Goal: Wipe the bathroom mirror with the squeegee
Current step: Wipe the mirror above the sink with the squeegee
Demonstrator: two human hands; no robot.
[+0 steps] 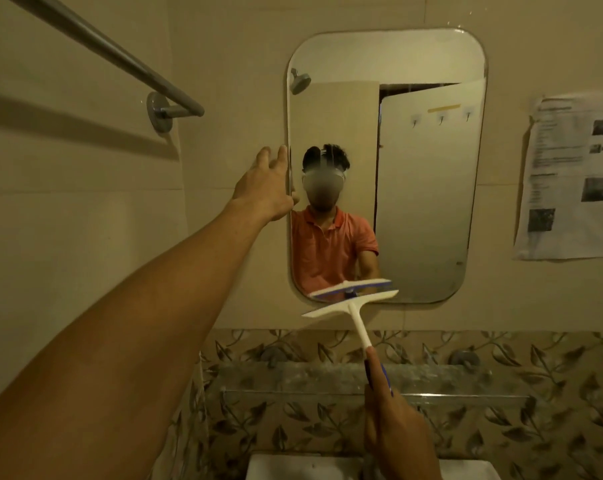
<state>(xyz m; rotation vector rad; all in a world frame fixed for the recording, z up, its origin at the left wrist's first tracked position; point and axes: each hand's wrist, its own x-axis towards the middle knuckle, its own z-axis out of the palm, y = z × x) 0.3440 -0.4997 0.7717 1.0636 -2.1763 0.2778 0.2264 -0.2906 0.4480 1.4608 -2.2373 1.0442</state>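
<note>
At mirror [424,202] base, squeegee [352,304] blade crosswise, handle down-right

The mirror [414,202] is glossy glass. The squeegee [358,322] looks like smooth white plastic. The rail [137,71] at far left is shiny metal. The sheet [570,174] at right is matt, wrinkled paper.

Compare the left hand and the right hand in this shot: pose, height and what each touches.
The left hand is raised, fingers stretched out against the left edge of the mirror; the right hand is low, fingers curled round the handle of the squeegee. The left hand holds no tool; the right hand sets the squeegee blade at the mirror's bottom edge. Both are bare and reach toward the mirror.
</note>
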